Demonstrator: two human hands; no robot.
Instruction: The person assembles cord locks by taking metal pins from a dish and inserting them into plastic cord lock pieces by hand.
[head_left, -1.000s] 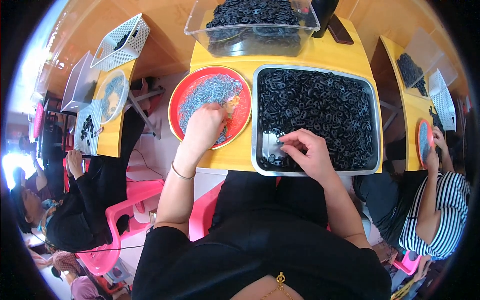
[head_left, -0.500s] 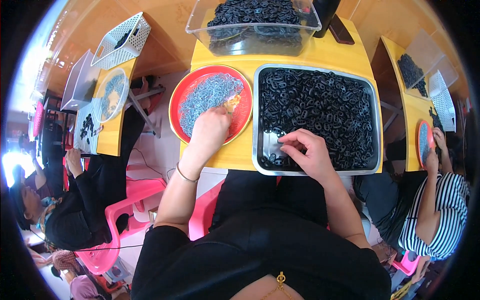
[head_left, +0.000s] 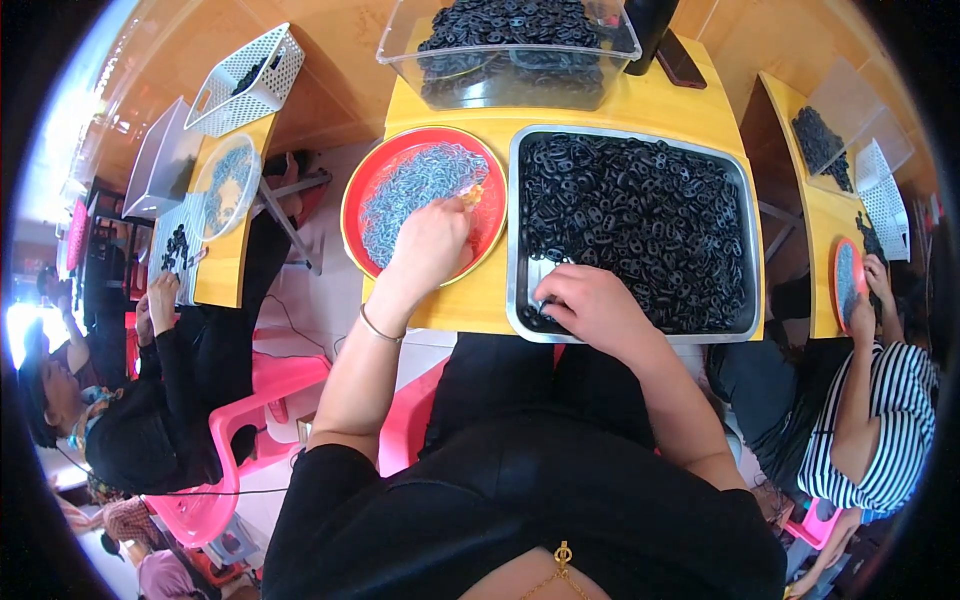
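My left hand (head_left: 430, 240) is over the right part of a red round tray (head_left: 488, 250) with a yellow rim. Its fingers are curled together, and what they hold, if anything, is hidden. Thin silvery metal pins (head_left: 415, 195) lie heaped in that tray, beside a small orange-yellow patch (head_left: 474, 193) at my fingertips. My right hand (head_left: 590, 310) is at the near left corner of a metal tray (head_left: 514, 240) full of black plastic pieces with two holes (head_left: 640, 220). Thumb and forefinger pinch a small dark piece (head_left: 543, 309), partly covered by the fingers.
A clear bin (head_left: 510, 85) of more black pieces stands at the table's far edge, with a dark bottle (head_left: 651, 35) and a phone (head_left: 681, 62) to its right. Other people work at tables left and right. A pink chair (head_left: 250, 420) stands at left.
My right hand has moved left and slightly nearer, into the tray's near left corner. My left hand has shifted slightly right and up. The co-worker's hand at left has risen to the table.
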